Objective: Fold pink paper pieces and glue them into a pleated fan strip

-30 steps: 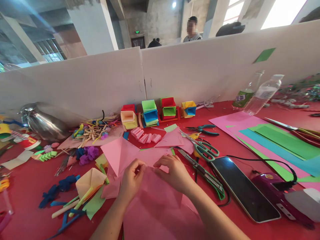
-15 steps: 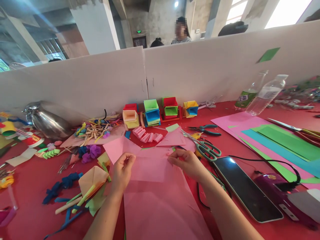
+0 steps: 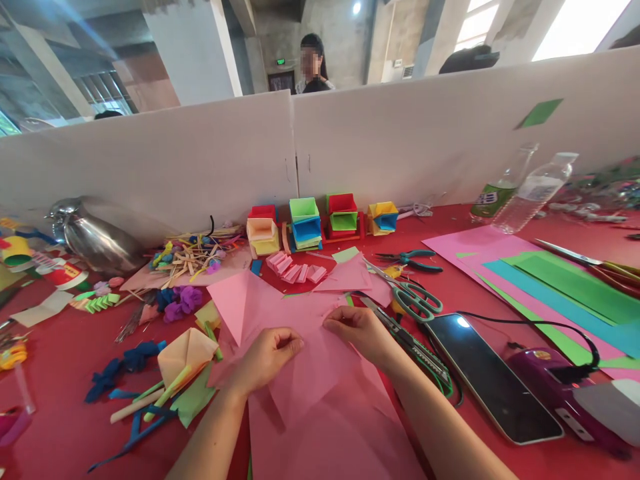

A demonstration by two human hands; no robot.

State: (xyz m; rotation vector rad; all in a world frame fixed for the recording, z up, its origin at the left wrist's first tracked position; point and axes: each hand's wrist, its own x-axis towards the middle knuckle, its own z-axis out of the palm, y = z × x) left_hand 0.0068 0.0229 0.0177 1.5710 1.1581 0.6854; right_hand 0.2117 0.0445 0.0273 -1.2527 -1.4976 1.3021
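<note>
A piece of pink paper [image 3: 310, 387] is held between my hands, over a larger pink sheet [image 3: 345, 447] that lies flat on the red table. My left hand [image 3: 275, 353] is closed, its thumb and forefinger pinching the paper's left side. Close by on the right, my right hand [image 3: 360, 333] pinches the same paper near its far part. A creased pink sheet [image 3: 227, 300] stands up partly folded beyond my left hand. Small folded pink strips [image 3: 295, 269] lie farther back, and a utility knife [image 3: 410, 347] lies just right of my right hand.
Green-handled scissors [image 3: 415, 300], pliers [image 3: 410, 259] and a phone [image 3: 495, 380] lie to the right, before coloured paper sheets [image 3: 560, 287] and bottles [image 3: 535, 193]. Folded paper boxes [image 3: 305, 230] stand against the white partition [image 3: 200, 157]. A metal jug [image 3: 103, 240] and craft pieces [image 3: 185, 303] fill the left.
My left hand has moved right and slightly nearer, closer to my right hand. The pink paper between them has turned and tilted. More of the utility knife shows.
</note>
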